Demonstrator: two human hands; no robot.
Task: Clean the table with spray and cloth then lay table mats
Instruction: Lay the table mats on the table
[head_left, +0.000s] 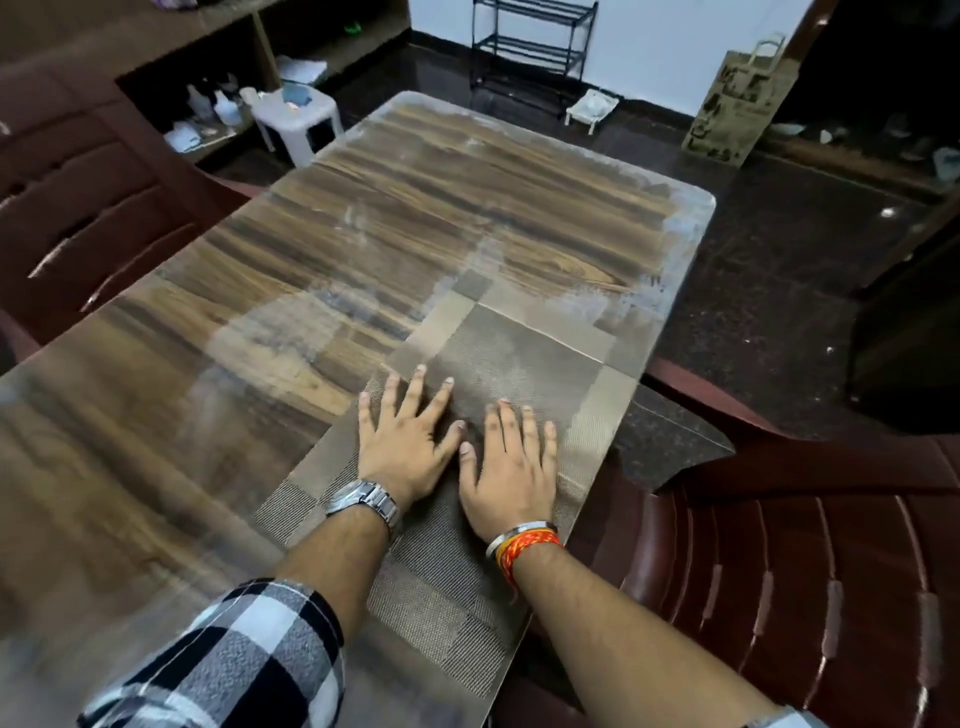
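Wood-grain laminate table (363, 234) fills most of the frame, its glossy top streaked with pale smears toward the upper right. At the lower right sits a maroon moulded plastic chair (805, 571). I find the brown-and-beige woven rectangular table mat (519, 353) lying flat along the table's lower-right edge. Both hands rest on it side by side, fingers straight and spread, gripping nothing: the left hand (405, 441) near frame centre, the right hand (511, 467) just beside it. I judge the mat light, thin and floppy, likely to slide on the slick top. I would steer it with flat palms or lift it by a corner. Print on the brown paper bag (737, 98), upper right, is too blurred to read.
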